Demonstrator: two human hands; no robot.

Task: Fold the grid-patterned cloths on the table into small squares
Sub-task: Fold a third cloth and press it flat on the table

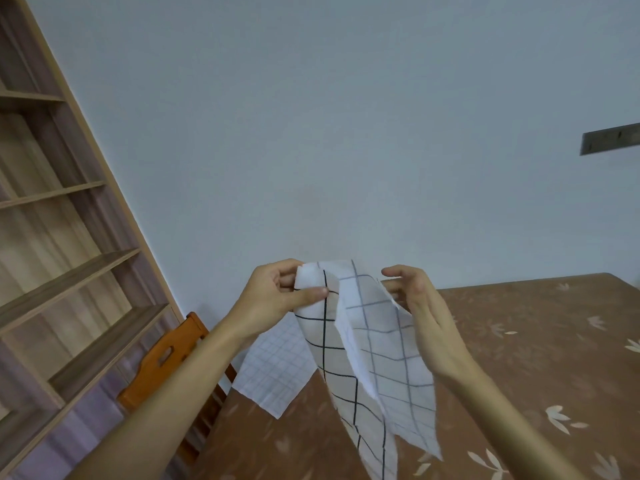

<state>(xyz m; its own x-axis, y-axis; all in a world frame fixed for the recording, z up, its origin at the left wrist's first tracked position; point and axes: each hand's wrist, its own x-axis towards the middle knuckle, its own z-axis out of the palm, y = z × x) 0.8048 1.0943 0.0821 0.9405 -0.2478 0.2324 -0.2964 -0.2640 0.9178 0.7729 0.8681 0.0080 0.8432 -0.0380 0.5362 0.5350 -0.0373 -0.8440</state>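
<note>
Hanging in the air between your hands, the cloth (367, 341) is thin and white, ruled with a wide grid of black lines. It droops in a long twisted strip, one side folded over so the lines there show grey through the weave, and its lower end trails toward the table (519, 358).

Your left hand (277, 296) pinches an upper corner, thumb pressed flat on the front and fingers curled behind. Your right hand (426, 313) sits at the opposite edge with the thumb lifted clear and the fingers bent against the fabric; whether they actually grip it cannot be told from this angle.

The second cloth (273, 372), also white but with a much finer, paler grid, lies flat near the table's far left corner, one point jutting toward you.

A brown covering printed with pale leaf shapes cloaks the table. An orange wooden chair (162, 362) with a slot in its backrest stands at the left side. Behind it rise wood-grain shelves (52, 237), and the wall (311, 133) is plain pale blue-grey, with a dark strip (609, 138) mounted at the right.
</note>
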